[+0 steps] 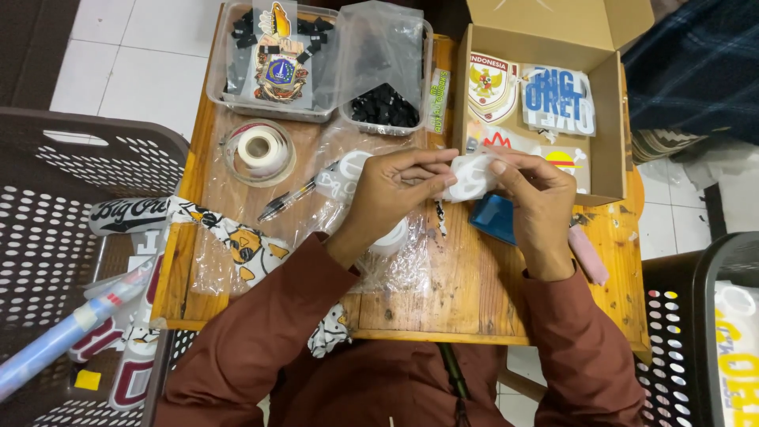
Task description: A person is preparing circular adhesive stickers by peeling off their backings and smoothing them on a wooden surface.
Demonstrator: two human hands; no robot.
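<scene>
Both my hands meet over the middle of a small wooden table (443,292). My left hand (391,194) and my right hand (538,198) together pinch a small white cut-out sticker piece (470,178) between thumbs and fingers. A blue object (494,217) lies on the table just under my right hand. A roll of white tape (393,237) peeks out below my left hand. Clear plastic sleeves (316,213) and a black pen (296,196) lie to the left.
An open cardboard box (605,103) with printed stickers stands at the back right. Two clear plastic tubs (316,59) hold small black parts. A tape roll (261,149) sits in a clear dish. Dark perforated baskets (47,237) flank the table. A pink eraser-like bar (589,255) lies right.
</scene>
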